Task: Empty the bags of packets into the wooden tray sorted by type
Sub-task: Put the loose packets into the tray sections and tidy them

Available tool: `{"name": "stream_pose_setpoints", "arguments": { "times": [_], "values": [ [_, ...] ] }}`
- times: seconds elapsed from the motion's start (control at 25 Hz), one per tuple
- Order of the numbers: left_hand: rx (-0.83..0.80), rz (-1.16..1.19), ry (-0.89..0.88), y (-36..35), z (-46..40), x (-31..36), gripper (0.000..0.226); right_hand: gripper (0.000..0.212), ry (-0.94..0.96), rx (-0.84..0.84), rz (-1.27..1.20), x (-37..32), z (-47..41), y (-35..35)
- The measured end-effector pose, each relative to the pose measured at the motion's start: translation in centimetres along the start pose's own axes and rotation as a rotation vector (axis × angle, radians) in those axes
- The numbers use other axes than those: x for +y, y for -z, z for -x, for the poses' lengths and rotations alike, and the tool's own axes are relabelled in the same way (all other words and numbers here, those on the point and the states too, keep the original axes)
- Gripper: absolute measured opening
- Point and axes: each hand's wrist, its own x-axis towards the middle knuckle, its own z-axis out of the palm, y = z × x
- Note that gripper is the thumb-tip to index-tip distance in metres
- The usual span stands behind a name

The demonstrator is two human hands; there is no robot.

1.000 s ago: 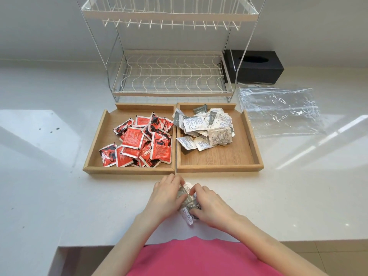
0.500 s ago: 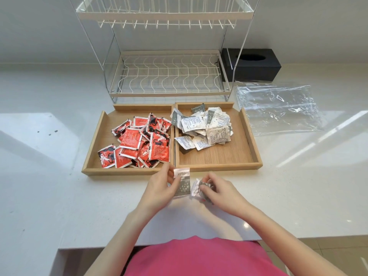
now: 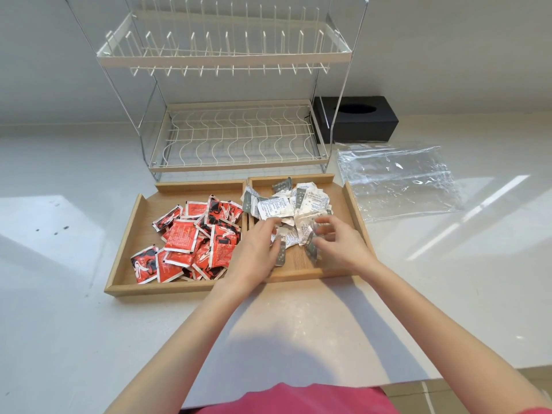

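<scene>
The wooden tray (image 3: 119,273) sits on the white surface (image 3: 59,324) with its long axis running left to right, split by a divider into two compartments. The left compartment holds a loose heap of red packets (image 3: 191,243) printed with black and white figures; they lie flat at all angles, with no common direction. The right compartment holds the silver-and-grey packets (image 3: 286,204), crumpled and piled toward its far side, also pointing every way. Small print covers the white faces of these, but it is too fine to read; the grey ends show a dotted pattern.

Both hands reach into the near part of the right compartment. The left hand (image 3: 257,249) is loosely curled, with a grey-ended packet (image 3: 280,255) under its fingers, standing roughly near-to-far. The right hand (image 3: 337,243) has its fingers spread and bent over a few more packets; whether it truly grips any I cannot tell.

An empty clear plastic bag (image 3: 400,180) lies flat to the right of the tray. A wire dish rack (image 3: 239,138) stands just beyond the tray, and a black tissue box (image 3: 358,118) beside it.
</scene>
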Motion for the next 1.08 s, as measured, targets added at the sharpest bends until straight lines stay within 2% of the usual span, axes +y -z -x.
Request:
{"name": "stream_pose_setpoints", "arguments": {
  "times": [0.2, 0.52, 0.76, 1.08],
  "values": [
    [-0.076, -0.189, -0.048, -0.2, -0.1, -0.4, 0.042, 0.037, 0.056, 0.029, 0.109, 1.1, 0.2, 0.2],
    [-0.085, -0.291, -0.024, 0.2, -1.6, 3.1, 0.043, 0.058, 0.228, 0.006, 0.319, 2.0, -0.3, 3.5],
    [-0.199, -0.365, 0.06, -3.3, -3.6, 7.8, 0.051, 0.068, 0.205, -0.04, 0.505, 5.4, -1.0, 9.4],
    [-0.166, -0.369, 0.046, -9.4, -6.6, 15.0, 0.049, 0.067, 0.217, -0.098, 0.601, 10.1, -3.1, 17.6]
  ]
}}
